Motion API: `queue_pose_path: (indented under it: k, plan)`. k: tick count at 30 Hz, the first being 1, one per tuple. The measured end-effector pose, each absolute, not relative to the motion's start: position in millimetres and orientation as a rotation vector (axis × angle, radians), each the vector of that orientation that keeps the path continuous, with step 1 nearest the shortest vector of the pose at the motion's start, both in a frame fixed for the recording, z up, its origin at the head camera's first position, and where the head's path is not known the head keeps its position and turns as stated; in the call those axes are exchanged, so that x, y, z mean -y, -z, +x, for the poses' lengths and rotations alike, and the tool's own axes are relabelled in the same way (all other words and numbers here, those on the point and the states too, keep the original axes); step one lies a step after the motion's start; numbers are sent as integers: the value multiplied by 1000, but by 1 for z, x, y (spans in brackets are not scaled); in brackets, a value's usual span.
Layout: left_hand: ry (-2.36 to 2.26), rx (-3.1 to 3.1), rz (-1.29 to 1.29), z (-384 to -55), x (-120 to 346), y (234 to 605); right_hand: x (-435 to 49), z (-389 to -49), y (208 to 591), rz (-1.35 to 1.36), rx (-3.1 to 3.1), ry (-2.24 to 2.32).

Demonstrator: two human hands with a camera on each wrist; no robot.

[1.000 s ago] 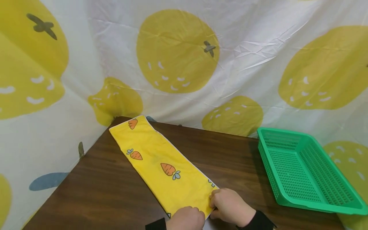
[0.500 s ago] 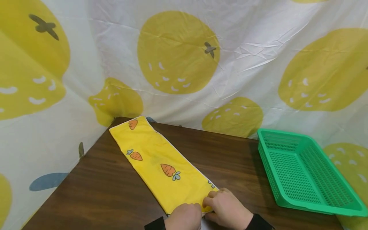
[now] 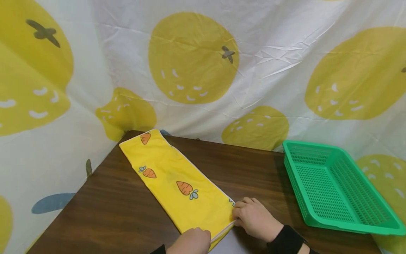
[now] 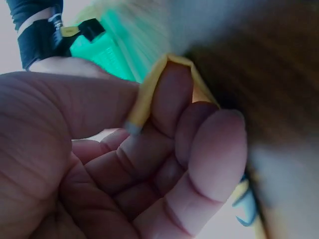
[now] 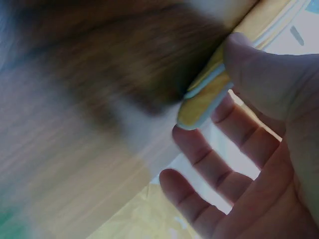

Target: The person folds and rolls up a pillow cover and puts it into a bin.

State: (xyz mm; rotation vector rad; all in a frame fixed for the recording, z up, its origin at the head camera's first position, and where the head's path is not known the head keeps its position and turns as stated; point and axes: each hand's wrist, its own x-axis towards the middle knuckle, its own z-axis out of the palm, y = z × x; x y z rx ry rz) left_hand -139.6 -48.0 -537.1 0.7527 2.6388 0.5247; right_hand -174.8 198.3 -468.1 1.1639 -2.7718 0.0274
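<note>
A long folded yellow cloth [image 3: 177,183], printed with orange carrots and edged in white, lies slantwise on the dark wooden table. At its near end the left hand [image 3: 192,241] grips the left corner. In the left wrist view, the cloth edge [image 4: 145,97] is pinched between thumb and bent index finger. The right hand [image 3: 256,218] holds the near right corner; in the right wrist view, its thumb [image 5: 244,55] presses on the layered edge [image 5: 199,104] while the other fingers lie beneath or apart. Between both hands the near edge shows stacked layers, slightly raised.
A green plastic basket [image 3: 326,190] with slotted walls stands on the table's right side. White fabric with yellow fruit prints [image 3: 196,56] hangs behind and to the left. Dark wood table [image 3: 104,208] shows on both sides of the cloth.
Both hands first came together at the near end of the cloth. Now they stand farther apart, the left lower and to the left, the right to the right, with the edge stretched between.
</note>
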Motion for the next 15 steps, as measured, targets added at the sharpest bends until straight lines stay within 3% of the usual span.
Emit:
queue_pose_path:
  k: [15]
  plan:
    - [-459,-2706,596,-135,64,536,-197,-210,467,1224,2925,-303]
